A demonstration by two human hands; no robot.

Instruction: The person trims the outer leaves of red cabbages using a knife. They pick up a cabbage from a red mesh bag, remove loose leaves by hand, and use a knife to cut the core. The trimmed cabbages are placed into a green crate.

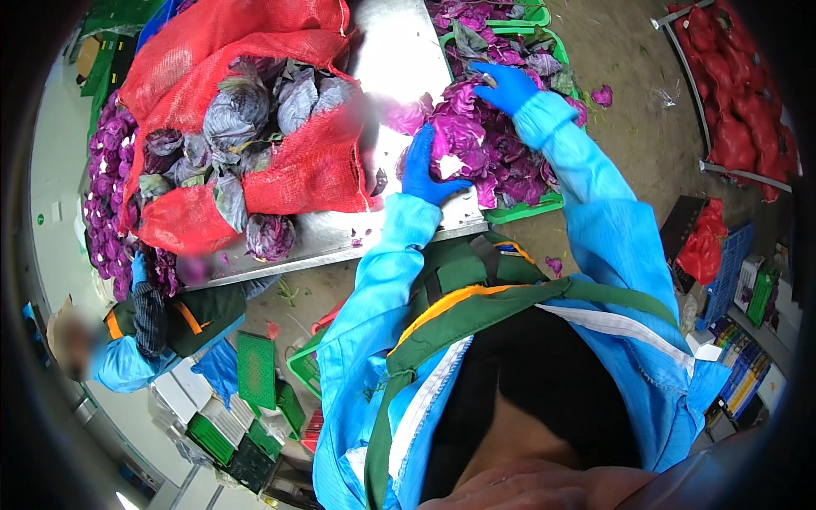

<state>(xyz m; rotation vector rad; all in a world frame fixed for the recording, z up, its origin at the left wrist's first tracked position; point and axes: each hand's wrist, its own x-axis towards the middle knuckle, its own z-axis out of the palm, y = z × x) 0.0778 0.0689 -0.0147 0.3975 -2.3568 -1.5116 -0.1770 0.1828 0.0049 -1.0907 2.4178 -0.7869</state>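
Note:
A purple-red cabbage (459, 144) with white cut patches sits at the edge of the metal table, beside a heap of loose purple leaves. My left hand (431, 172), in a blue glove, cups its near left side with the thumb spread around it. Just beyond its far side is my right hand (507, 87), also gloved, its fingers bent over a small pale thing I cannot make out. Under and beside the right arm, a green crate (529, 210) is full of loose purple leaves (518, 170).
A red mesh sack (297, 174) of cabbages lies split on the metal table (391, 51). One cabbage (270, 236) rests near its front edge. A co-worker (161, 331) stands at left by piled trimmed cabbages (106, 187). Red sacks (722, 85) fill a rack at far right.

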